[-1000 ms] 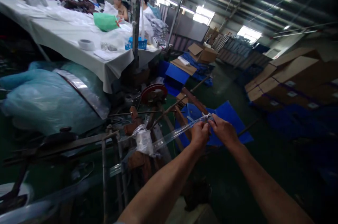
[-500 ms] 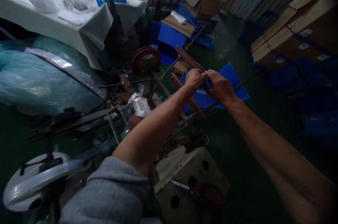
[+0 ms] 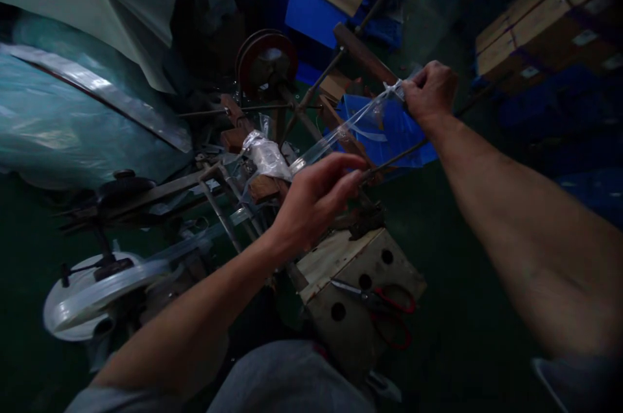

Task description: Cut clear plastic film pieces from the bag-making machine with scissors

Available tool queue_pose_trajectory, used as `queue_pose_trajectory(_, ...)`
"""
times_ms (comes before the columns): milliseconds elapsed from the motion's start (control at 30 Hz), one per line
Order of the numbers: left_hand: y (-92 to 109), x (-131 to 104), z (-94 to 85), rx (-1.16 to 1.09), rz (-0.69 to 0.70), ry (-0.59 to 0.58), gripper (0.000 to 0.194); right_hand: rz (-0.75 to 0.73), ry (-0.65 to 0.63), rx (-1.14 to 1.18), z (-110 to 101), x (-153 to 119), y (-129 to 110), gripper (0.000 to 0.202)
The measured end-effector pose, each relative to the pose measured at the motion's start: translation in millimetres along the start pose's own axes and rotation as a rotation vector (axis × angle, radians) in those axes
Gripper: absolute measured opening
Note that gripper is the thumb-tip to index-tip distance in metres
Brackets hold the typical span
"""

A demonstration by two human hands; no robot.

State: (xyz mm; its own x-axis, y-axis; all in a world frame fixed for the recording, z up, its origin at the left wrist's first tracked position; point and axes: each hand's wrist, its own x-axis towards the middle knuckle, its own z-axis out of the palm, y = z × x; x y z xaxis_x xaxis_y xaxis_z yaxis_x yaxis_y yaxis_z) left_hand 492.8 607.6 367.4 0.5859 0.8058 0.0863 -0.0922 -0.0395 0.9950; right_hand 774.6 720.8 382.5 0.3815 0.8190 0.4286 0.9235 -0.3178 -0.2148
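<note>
My right hand [image 3: 433, 91] is closed on a bunched end of a clear plastic strip [image 3: 331, 138], beside a wooden bar [image 3: 367, 57] of a winding frame. From there the strip runs slantwise down to a plastic-wrapped roller [image 3: 267, 154]. My left hand [image 3: 324, 195] is just below the strip, fingers stretched out and thumb apart, with nothing visible in it. On the lower left, a reel of clear flat plastic [image 3: 111, 293] sits on a white disc. Red-handled scissors [image 3: 377, 299] lie on a worn metal box [image 3: 321, 270] with round holes.
A red-rimmed wheel [image 3: 267, 65] stands behind the frame. Large bluish plastic-wrapped bundles [image 3: 82, 114] fill the left, under a cloth-covered table [image 3: 131, 4]. Blue boxes [image 3: 314, 13] are beyond the frame. Stacked cartons [image 3: 540, 36] stand at the right. A thin metal rod [image 3: 399, 156] crosses near my hands.
My hands were together at the wooden bar and are now apart. The left has come back down and opened; the right has moved up and right, with the plastic strip now visible.
</note>
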Motion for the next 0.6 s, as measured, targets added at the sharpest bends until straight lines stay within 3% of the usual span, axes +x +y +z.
queue_pose_trajectory(100,-12,-69,-10.4,-0.041,-0.155,-0.017,0.027,0.010,0.042,-0.011,-16,-5,-7,0.044)
queue_pose_trajectory(167,-33,-106,-14.6,-0.015,-0.274,-0.094,0.026,-0.134,0.109,0.009,-35,-32,-9,0.041)
queue_pose_trajectory(233,-58,-134,-17.9,-0.032,-0.408,-0.155,0.028,-0.375,0.094,0.050,-54,-85,-8,0.030)
queue_pose_trajectory(333,-92,-167,-22.5,-0.067,-0.581,-0.203,0.033,-0.616,-0.228,0.089,-72,-201,9,0.013)
queue_pose_trajectory(367,-101,-176,-23.8,-0.062,-0.618,-0.221,0.034,-0.652,-0.405,0.096,-74,-240,20,0.011)
queue_pose_trajectory(467,-125,-200,-24.8,-0.012,-0.684,-0.251,0.035,-0.536,-0.634,0.048,-69,-337,58,0.019)
queue_pose_trajectory(533,-145,-213,-22.6,0.012,-0.726,-0.221,0.033,-0.455,-0.605,0.029,-60,-373,78,0.025)
queue_pose_trajectory(600,-169,-226,-18.6,0.016,-0.781,-0.157,0.028,-0.389,-0.529,0.013,-52,-392,87,0.027)
